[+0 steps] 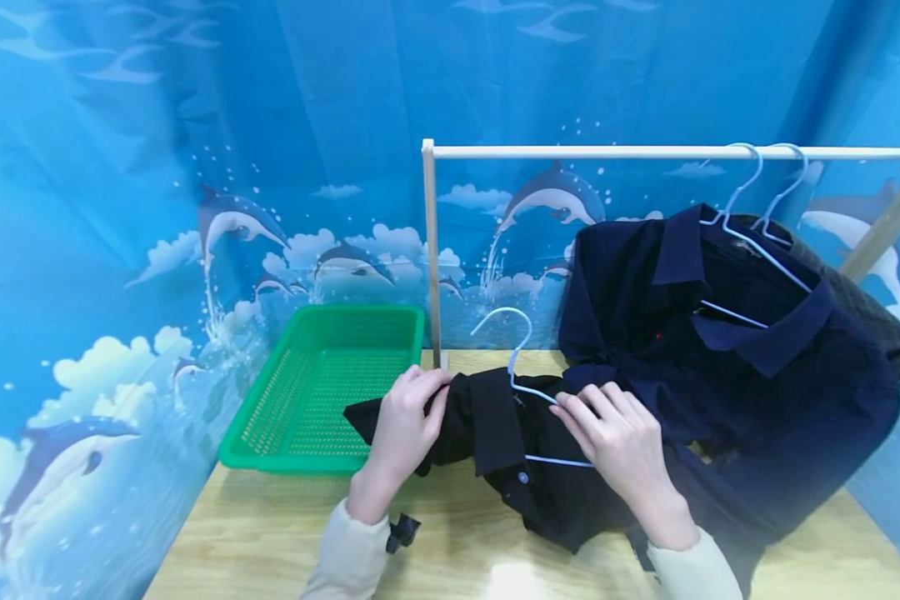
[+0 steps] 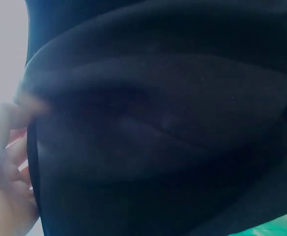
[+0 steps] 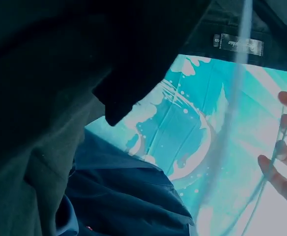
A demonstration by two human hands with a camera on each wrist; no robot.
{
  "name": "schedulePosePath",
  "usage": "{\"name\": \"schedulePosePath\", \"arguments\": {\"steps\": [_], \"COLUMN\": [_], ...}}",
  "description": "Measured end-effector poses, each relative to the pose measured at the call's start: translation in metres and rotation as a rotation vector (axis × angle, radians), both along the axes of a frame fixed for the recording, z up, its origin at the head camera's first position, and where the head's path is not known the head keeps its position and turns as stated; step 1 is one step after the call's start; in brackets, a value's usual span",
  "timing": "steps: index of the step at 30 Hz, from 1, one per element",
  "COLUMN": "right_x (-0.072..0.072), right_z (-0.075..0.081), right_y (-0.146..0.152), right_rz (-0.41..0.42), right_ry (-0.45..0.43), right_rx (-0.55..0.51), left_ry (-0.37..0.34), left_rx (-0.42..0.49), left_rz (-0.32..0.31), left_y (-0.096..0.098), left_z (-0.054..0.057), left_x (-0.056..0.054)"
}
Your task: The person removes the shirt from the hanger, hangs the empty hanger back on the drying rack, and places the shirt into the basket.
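In the head view a black collared shirt is held up over the table. A light blue wire hanger sits partly inside its collar, hook upward. My left hand grips the shirt at the shoulder beside the collar; in the left wrist view dark cloth fills most of the picture beside that hand's fingers. With thumb and fingers my right hand pinches the hanger's arm near the open neck. The right wrist view shows the shirt's neck label and fingers on the wire.
A green plastic basket stands at the left of the wooden table. Behind, a white rail carries a navy shirt and a dark checked garment on hangers. A small black object is at the left wrist.
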State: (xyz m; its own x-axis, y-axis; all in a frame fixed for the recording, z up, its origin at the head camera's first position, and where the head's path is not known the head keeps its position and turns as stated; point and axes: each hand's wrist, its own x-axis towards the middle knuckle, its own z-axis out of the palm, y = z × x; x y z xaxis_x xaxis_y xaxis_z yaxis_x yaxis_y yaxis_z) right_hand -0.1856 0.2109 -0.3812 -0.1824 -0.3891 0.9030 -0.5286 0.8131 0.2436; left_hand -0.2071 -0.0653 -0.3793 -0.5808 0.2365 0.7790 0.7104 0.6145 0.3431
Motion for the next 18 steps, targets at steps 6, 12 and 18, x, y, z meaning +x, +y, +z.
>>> {"name": "schedulePosePath", "arguments": {"steps": [6,12,18], "right_x": [0.000,-0.003,-0.005], "right_z": [0.000,-0.002,0.001], "right_y": [-0.003,0.005,0.019], "right_rz": [0.036,0.060,0.052], "right_ry": [0.049,-0.013,-0.027], "right_rx": [-0.014,-0.089,-0.214], "left_ry": [-0.012,-0.012,-0.003], "left_rx": [-0.009,-0.021,-0.058], "left_rz": [0.013,0.007,0.026], "left_y": [-0.003,-0.004,-0.004], "left_z": [-0.001,0.001,0.002], "left_x": [-0.001,-0.002,-0.002]}}
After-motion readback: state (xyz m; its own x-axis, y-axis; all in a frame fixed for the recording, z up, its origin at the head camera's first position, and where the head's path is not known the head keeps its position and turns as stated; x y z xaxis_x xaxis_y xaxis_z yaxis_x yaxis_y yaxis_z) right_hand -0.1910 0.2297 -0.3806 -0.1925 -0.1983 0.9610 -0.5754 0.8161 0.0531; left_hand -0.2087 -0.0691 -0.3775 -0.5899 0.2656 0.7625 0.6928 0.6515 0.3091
